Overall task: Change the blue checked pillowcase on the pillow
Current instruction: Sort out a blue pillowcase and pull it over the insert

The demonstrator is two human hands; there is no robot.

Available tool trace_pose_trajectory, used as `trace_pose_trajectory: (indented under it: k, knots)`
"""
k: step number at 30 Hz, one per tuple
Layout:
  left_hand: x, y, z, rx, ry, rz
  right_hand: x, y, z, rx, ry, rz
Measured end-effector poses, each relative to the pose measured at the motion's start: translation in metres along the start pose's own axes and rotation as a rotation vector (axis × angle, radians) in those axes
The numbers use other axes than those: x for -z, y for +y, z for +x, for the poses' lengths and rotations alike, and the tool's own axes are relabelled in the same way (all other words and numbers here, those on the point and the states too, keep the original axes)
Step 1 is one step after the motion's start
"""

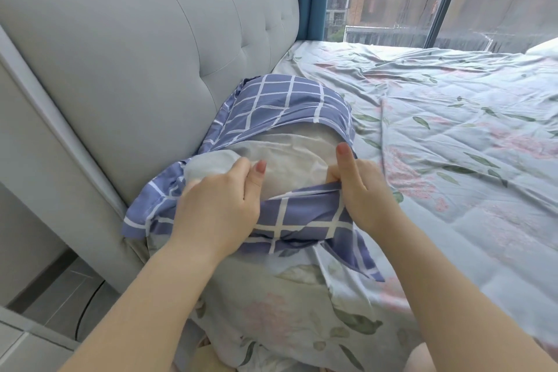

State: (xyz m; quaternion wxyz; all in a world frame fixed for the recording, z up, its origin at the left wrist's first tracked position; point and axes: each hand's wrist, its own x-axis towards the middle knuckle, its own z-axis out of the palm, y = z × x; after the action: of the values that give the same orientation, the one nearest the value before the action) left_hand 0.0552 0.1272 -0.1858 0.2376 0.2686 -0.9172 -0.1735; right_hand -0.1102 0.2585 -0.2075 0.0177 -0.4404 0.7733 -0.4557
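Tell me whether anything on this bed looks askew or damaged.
The blue checked pillowcase is bunched and gaping, baring the white pillow; the right hand grips its hem, the left hand grips the pillow. Nothing looks torn or spilled.

Blue pillowcase (280, 106) with white checks; white pillow (290, 157); pale quilt (453, 130) (pink flowers, green leaves).

Curled fingers (241, 167): left hand (217, 205), right hand (367, 192).

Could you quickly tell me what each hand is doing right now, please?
Left hand: closed, gripping the white fabric pillow.
Right hand: closed, gripping the edge of the blue checked fabric pillowcase.
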Motion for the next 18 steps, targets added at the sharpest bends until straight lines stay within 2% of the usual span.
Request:
trace_pose_trajectory:
  k: [5, 7, 9, 10, 12, 13, 15, 18]
  knots:
    - [-0.006, 0.009, -0.009, -0.001, -0.436, 0.087, 0.008, 0.012, -0.001, -0.029, 0.183, -0.009]
    - [-0.019, 0.016, -0.010, 0.063, -0.517, 0.040, 0.015, 0.017, 0.002, -0.045, 0.291, -0.025]
    - [-0.018, 0.023, -0.012, 0.020, -0.465, 0.041, 0.026, 0.024, 0.003, -0.065, 0.428, -0.038]
    - [-0.014, 0.022, -0.012, -0.027, -0.379, 0.053, 0.032, 0.028, 0.004, -0.080, 0.483, -0.004]
    - [-0.006, 0.011, -0.012, -0.088, -0.207, 0.059, 0.040, 0.033, 0.003, -0.142, 0.491, 0.049]
    - [-0.005, 0.003, -0.010, -0.069, -0.182, 0.051, 0.040, 0.034, 0.002, -0.154, 0.439, 0.038]
    - [-0.007, -0.012, -0.005, 0.002, -0.269, -0.095, 0.038, 0.033, -0.003, -0.093, 0.348, -0.064]
    - [-0.014, -0.010, -0.006, -0.104, -0.300, -0.291, 0.029, 0.019, -0.006, 0.059, 0.378, -0.106]
